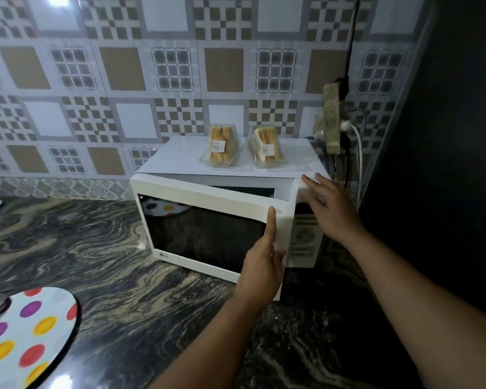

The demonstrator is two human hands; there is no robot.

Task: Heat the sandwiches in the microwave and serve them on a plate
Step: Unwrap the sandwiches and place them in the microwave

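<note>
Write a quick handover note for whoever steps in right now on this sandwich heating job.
Left hand grips the free edge of the microwave door, which is partly open. Right hand rests open on the microwave at its top right corner. Two packaged sandwiches sit on top of it, still wrapped. Spotted plate waits on the counter.
Done: door opening.
Left: unwrap, load, heat, plate.

"LG" logo on the lower left of the microwave door (205, 234); sandwich labels unreadable
</note>
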